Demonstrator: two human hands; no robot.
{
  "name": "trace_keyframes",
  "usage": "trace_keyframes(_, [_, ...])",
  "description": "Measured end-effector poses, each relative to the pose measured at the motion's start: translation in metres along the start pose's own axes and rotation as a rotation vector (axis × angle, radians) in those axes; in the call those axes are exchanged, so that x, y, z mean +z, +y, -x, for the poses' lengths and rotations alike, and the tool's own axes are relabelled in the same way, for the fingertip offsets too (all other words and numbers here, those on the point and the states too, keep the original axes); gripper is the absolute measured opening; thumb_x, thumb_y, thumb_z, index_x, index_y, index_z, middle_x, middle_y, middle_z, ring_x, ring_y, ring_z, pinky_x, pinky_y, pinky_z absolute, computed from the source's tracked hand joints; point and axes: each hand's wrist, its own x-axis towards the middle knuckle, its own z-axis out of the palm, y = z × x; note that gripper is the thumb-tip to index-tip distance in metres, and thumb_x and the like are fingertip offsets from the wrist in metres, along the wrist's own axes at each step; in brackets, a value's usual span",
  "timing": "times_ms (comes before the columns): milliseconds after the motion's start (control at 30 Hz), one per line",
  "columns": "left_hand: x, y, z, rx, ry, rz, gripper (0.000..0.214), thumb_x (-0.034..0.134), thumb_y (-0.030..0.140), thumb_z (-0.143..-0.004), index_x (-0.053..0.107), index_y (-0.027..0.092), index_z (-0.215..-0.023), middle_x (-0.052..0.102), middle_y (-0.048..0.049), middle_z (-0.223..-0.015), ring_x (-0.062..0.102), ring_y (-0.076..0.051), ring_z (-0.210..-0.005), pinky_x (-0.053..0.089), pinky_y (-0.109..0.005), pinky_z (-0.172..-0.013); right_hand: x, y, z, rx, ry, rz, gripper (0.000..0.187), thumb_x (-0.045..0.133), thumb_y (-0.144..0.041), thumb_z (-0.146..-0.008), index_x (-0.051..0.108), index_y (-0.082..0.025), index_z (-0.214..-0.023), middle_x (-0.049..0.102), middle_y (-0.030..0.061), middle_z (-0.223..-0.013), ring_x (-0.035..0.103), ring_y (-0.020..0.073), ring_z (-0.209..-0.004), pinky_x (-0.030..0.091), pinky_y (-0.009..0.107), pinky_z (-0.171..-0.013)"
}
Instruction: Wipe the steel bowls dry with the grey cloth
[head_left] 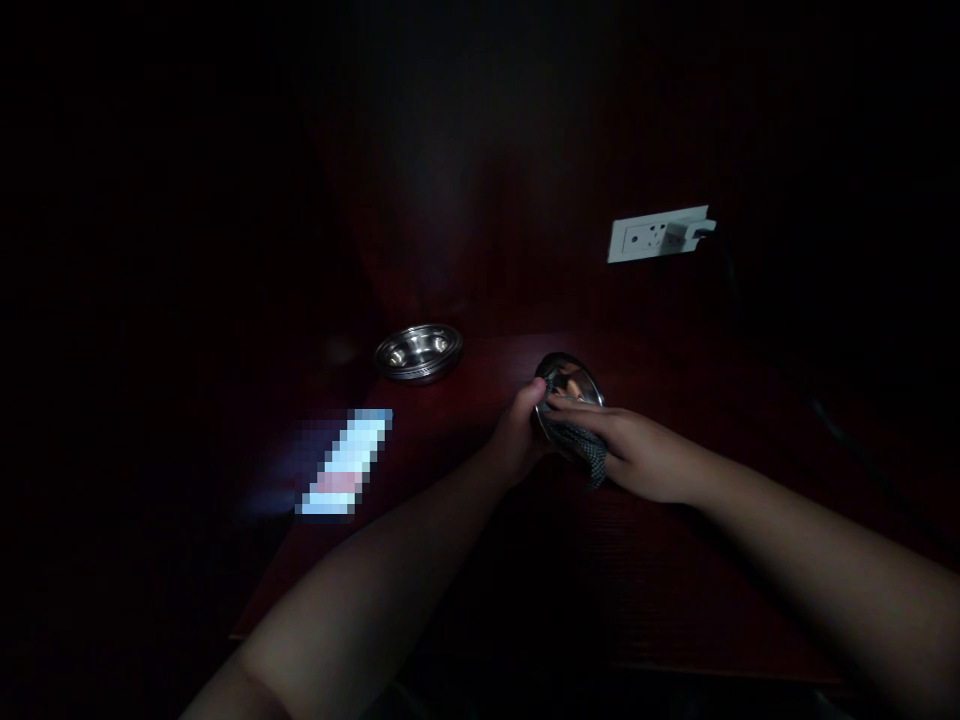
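My left hand (521,430) grips the left rim of a shiny metal bowl (589,380), its thumb over the edge. The bowl is tilted, with its inside turned toward me. A dark checked cloth (581,440) lies in the bowl and hangs over its near edge. My right hand (626,445) is closed on this cloth, its fingers reaching into the bowl and pressing the cloth against the inner wall. Part of the cloth is hidden under the fingers.
A stack of metal bowls (420,352) stands at the back left of the dark red table (480,370). A lit, pixelated phone-like screen (349,460) lies at the left edge. On the wall behind is a white socket panel (645,236) with a plug (694,234). Surroundings are very dark.
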Motion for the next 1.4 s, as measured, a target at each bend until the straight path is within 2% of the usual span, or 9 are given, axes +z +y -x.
trace_keyframes(267, [0.002,0.0,0.002,0.031,0.015,0.018,0.055,0.052,0.062,-0.078,0.067,0.014,-0.099,0.071,-0.0098,-0.091,0.064,-0.028,-0.094,0.044,-0.039,-0.086,-0.01,-0.012,-0.003,-0.015,-0.025,-0.069,0.048,0.051,-0.008,-0.085,0.059,-0.021,-0.13,0.056,0.0082,-0.14,0.049,0.0233,-0.131,0.037,0.042,-0.113])
trace_keyframes(433, [0.001,0.0,0.001,0.0,0.005,-0.003,0.061,0.05,0.066,-0.077,0.068,0.012,-0.101,0.072,-0.0136,-0.099,0.063,-0.033,-0.102,0.045,-0.043,-0.089,-0.014,-0.019,-0.003,0.046,0.0,-0.247,0.031,0.051,-0.008,-0.084,0.067,-0.018,-0.109,0.073,0.0053,-0.096,0.068,0.0201,-0.09,0.053,0.033,-0.083])
trace_keyframes(567, [0.0,0.0,0.0,-0.012,0.001,-0.012,0.066,0.049,0.068,-0.076,0.068,0.012,-0.105,0.072,-0.0151,-0.103,0.062,-0.033,-0.105,0.045,-0.044,-0.089,-0.013,-0.019,-0.006,0.072,0.05,-0.443,0.012,0.054,-0.022,-0.088,0.064,-0.016,-0.084,0.066,0.002,-0.077,0.06,0.0157,-0.07,0.048,0.027,-0.065])
trace_keyframes(800, [0.002,0.001,0.003,-0.024,0.036,-0.07,0.07,0.048,0.071,-0.075,0.068,0.01,-0.104,0.072,-0.0164,-0.101,0.063,-0.035,-0.102,0.048,-0.043,-0.084,-0.011,-0.018,-0.009,0.241,0.146,-0.73,0.033,0.069,-0.047,-0.077,0.06,-0.016,-0.076,0.06,0.0003,-0.071,0.053,0.0135,-0.063,0.044,0.025,-0.058])
trace_keyframes(933, [0.001,0.0,0.003,-0.01,0.049,-0.033,0.066,0.048,0.066,-0.078,0.066,0.012,-0.111,0.071,-0.0157,-0.106,0.063,-0.035,-0.105,0.047,-0.046,-0.087,-0.01,-0.021,-0.01,0.447,0.313,-0.885,0.034,0.076,-0.047,-0.069,0.062,-0.016,-0.077,0.063,-0.0001,-0.068,0.058,0.0147,-0.06,0.049,0.027,-0.058])
trace_keyframes(1067, [0.0,-0.001,0.002,0.012,0.066,0.002,0.063,0.051,0.063,-0.079,0.062,0.016,-0.119,0.069,-0.0141,-0.113,0.061,-0.034,-0.109,0.046,-0.049,-0.091,-0.014,-0.02,-0.011,0.576,0.523,-1.01,0.034,0.073,-0.044,-0.072,0.063,-0.018,-0.091,0.071,0.006,-0.079,0.068,0.0231,-0.069,0.056,0.037,-0.064])
trace_keyframes(1233, [0.001,0.0,0.001,0.029,0.051,0.01,0.061,0.049,0.064,-0.079,0.065,0.016,-0.113,0.069,-0.0144,-0.112,0.06,-0.036,-0.112,0.043,-0.05,-0.095,-0.022,0.0,-0.01,0.558,0.825,-0.86,0.023,0.064,-0.042,-0.081,0.06,-0.023,-0.095,0.073,0.009,-0.09,0.07,0.0296,-0.083,0.059,0.045,-0.068])
trace_keyframes(1333, [0.004,0.002,0.002,0.022,0.059,0.036,0.064,0.046,0.066,-0.08,0.067,0.013,-0.109,0.07,-0.0153,-0.108,0.059,-0.036,-0.113,0.04,-0.051,-0.099,-0.024,0.007,-0.007,0.456,0.912,-0.621,0.023,0.055,-0.045,-0.088,0.06,-0.024,-0.097,0.072,0.0085,-0.096,0.069,0.029,-0.09,0.058,0.044,-0.073])
trace_keyframes(1400, [0.007,0.004,0.003,0.054,0.062,0.048,0.063,0.043,0.065,-0.081,0.068,0.013,-0.108,0.071,-0.0144,-0.107,0.058,-0.035,-0.115,0.038,-0.048,-0.102,-0.024,0.003,-0.005,0.373,0.885,-0.405,0.023,0.053,-0.042,-0.09,0.062,-0.023,-0.099,0.072,0.0077,-0.097,0.069,0.0267,-0.088,0.057,0.04,-0.073])
